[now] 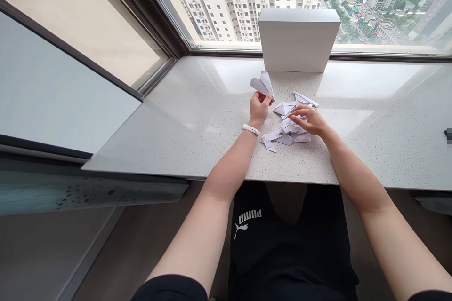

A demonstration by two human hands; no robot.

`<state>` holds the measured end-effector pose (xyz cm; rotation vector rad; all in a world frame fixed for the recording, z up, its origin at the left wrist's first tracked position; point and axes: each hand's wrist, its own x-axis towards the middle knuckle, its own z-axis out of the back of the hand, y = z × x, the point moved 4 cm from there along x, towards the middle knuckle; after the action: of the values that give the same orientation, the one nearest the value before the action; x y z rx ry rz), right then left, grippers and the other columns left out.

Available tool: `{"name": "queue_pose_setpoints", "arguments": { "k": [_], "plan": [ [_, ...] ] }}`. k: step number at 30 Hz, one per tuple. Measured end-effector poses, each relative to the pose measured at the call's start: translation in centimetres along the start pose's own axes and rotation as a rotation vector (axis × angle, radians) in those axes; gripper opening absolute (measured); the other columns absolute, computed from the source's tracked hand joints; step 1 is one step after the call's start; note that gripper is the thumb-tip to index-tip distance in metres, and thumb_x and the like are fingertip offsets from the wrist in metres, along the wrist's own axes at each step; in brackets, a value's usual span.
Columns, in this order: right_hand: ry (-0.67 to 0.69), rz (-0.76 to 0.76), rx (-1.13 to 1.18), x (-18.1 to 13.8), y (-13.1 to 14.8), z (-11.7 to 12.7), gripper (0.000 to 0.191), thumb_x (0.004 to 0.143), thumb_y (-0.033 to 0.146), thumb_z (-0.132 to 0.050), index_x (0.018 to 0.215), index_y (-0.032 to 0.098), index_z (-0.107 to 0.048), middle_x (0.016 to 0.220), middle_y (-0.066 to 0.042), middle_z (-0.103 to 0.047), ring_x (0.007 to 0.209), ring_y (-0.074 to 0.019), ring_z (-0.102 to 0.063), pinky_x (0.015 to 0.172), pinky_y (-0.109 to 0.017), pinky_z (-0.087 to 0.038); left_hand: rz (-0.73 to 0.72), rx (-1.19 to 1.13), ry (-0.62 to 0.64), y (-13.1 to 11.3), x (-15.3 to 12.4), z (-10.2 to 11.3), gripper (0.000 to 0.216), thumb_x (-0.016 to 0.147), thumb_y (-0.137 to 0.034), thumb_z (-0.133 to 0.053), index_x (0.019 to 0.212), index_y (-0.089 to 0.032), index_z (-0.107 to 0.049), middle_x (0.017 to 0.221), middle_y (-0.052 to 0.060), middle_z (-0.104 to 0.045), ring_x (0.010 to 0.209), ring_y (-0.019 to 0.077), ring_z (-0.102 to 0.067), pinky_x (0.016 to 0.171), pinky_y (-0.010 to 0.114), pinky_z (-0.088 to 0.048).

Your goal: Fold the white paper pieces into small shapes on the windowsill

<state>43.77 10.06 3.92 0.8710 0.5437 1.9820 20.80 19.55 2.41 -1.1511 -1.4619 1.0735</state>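
My left hand (259, 107) is raised a little above the stone windowsill (183, 122) and pinches a folded white paper plane (263, 84) by its underside. A white band sits on that wrist. My right hand (310, 121) rests on a pile of several folded white paper pieces (287, 134), fingers curled and pressing on the top ones. More folded pieces (305, 99) lie just beyond the pile.
A white rectangular box (298, 40) stands upright at the back of the windowsill against the window glass (247, 0). The sill's front edge (212, 174) runs above my lap. An angled window pane (52, 89) is at the left.
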Motion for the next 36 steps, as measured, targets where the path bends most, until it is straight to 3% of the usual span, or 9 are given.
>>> {"name": "queue_pose_setpoints", "arguments": {
  "k": [6, 12, 18, 22, 28, 33, 36],
  "plan": [
    [-0.163, -0.114, -0.212, 0.0, -2.2, 0.1, 0.029, 0.117, 0.035, -0.067, 0.128, 0.027, -0.092, 0.14, -0.016, -0.087, 0.139, -0.0428, -0.072, 0.123, -0.069, -0.06, 0.02, -0.005, 0.007, -0.1, -0.1, 0.0, 0.021, 0.102, -0.019, -0.093, 0.095, -0.023, -0.074, 0.091, 0.004, -0.081, 0.084, 0.0178, -0.076, 0.086, 0.032, -0.062],
    [-0.049, -0.056, -0.314, 0.3, -2.0, -1.7, 0.028, 0.114, 0.026, -0.069, 0.128, 0.03, -0.093, 0.151, -0.015, -0.082, 0.15, -0.0448, -0.065, 0.132, -0.075, -0.052, 0.029, 0.004, 0.007, -0.1, -0.2, 0.0, 0.023, 0.102, -0.018, -0.093, 0.094, -0.023, -0.073, 0.089, 0.004, -0.08, 0.083, 0.018, -0.074, 0.085, 0.033, -0.061],
    [0.009, -0.094, -0.331, 0.4, -1.5, -2.8, 0.018, 0.111, 0.028, -0.074, 0.119, 0.028, -0.09, 0.157, -0.016, -0.078, 0.156, -0.0463, -0.06, 0.134, -0.076, -0.049, 0.032, -0.001, 0.0, 0.0, -0.3, -0.2, 0.027, 0.098, -0.024, -0.097, 0.094, -0.024, -0.071, 0.089, 0.003, -0.079, 0.084, 0.0187, -0.075, 0.084, 0.032, -0.062],
    [-0.063, -0.151, -0.284, 0.2, -2.1, -1.7, 0.021, 0.109, 0.028, -0.07, 0.126, 0.027, -0.083, 0.157, -0.018, -0.079, 0.156, -0.0455, -0.06, 0.135, -0.075, -0.049, 0.034, 0.004, 0.001, 0.0, -0.3, -0.1, 0.027, 0.098, -0.026, -0.098, 0.094, -0.024, -0.071, 0.09, 0.003, -0.08, 0.085, 0.0182, -0.076, 0.084, 0.032, -0.063],
    [-0.172, -0.264, -0.243, -0.4, -3.8, 1.1, 0.043, 0.097, 0.031, -0.08, 0.139, 0.025, -0.078, 0.154, -0.02, -0.081, 0.152, -0.0479, -0.066, 0.133, -0.077, -0.052, 0.016, 0.012, 0.003, -0.2, -0.3, -0.1, 0.027, 0.098, -0.029, -0.097, 0.094, -0.025, -0.071, 0.09, 0.005, -0.081, 0.085, 0.0184, -0.077, 0.083, 0.031, -0.064],
    [-0.233, -0.34, -0.159, -0.5, -5.2, 2.5, 0.024, 0.103, 0.032, -0.07, 0.121, 0.023, -0.082, 0.128, -0.018, -0.088, 0.118, -0.0384, -0.08, 0.116, -0.064, -0.066, 0.015, 0.019, -0.012, -0.4, -0.3, -0.2, 0.028, 0.097, -0.03, -0.098, 0.095, -0.025, -0.071, 0.09, 0.004, -0.081, 0.085, 0.0192, -0.077, 0.084, 0.032, -0.064],
    [-0.265, -0.335, -0.164, -0.7, -5.5, 3.2, 0.027, 0.103, 0.035, -0.073, 0.124, 0.023, -0.084, 0.134, -0.019, -0.088, 0.125, -0.0392, -0.079, 0.117, -0.063, -0.067, 0.027, 0.019, -0.006, -0.6, -0.4, -0.2, 0.026, 0.099, -0.027, -0.097, 0.096, -0.025, -0.071, 0.09, 0.005, -0.081, 0.087, 0.0193, -0.077, 0.087, 0.033, -0.064]
  ]
}}
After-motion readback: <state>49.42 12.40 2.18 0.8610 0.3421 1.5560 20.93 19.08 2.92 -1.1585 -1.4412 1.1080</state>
